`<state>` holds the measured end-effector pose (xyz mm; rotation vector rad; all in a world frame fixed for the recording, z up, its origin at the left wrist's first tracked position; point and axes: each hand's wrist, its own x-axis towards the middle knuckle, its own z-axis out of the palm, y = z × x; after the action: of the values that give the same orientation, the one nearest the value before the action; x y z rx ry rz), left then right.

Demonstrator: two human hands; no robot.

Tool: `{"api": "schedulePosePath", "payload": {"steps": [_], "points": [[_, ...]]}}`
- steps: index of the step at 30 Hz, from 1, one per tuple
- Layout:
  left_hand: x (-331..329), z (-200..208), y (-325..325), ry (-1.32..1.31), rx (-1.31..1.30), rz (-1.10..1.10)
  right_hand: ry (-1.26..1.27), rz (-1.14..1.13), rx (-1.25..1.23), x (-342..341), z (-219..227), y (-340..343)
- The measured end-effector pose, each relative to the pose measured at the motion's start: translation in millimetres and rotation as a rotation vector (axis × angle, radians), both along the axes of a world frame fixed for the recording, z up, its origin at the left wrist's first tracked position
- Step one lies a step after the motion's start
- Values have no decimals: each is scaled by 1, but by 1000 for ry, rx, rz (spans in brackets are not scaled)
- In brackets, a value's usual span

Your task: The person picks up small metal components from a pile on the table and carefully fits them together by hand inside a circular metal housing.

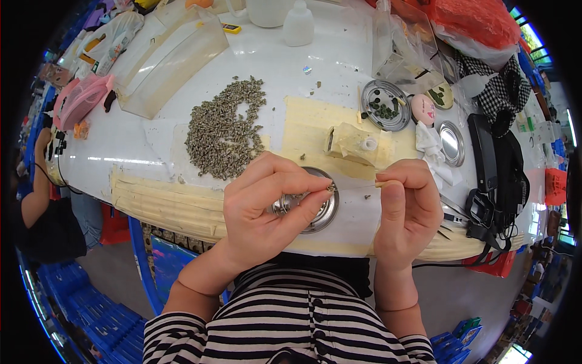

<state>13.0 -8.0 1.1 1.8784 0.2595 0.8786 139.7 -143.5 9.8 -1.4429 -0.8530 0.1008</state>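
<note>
1. A small metal part (pixel 331 188) is held in the air above the right side of a round metal dish (pixel 333 213); its long axis cannot be told at this size.
2. By the left hand (pixel 264 203), the part is pinched between thumb and forefinger, at the fingertips.
3. By the right hand (pixel 409 209), well apart to the right and almost level, a thin yellowish piece (pixel 379 183) is gripped; a faint line seems to run sideways from it toward the part, but whether contact is made cannot be told.
4. Beyond, on the tabletop (pixel 339 54), a tape-covered block (pixel 348 147) is set between the hands' directions, and a heap of small metal parts (pixel 212 136) is spread to the left.
</note>
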Motion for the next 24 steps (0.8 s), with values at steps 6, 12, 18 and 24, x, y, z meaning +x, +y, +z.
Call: {"api": "schedulePosePath", "payload": {"steps": [6,12,18,24], "points": [[0,0,-1,3,-13,0,-9,3,-21,0,0,1],[-1,0,-1,1,-19,3,-7,-15,-43,-1,1,1],[-1,0,0,-6,-23,-7,5,-21,-40,0,-1,1],[-1,0,0,-11,-21,-8,49,-3,-38,0,-1,1]]}}
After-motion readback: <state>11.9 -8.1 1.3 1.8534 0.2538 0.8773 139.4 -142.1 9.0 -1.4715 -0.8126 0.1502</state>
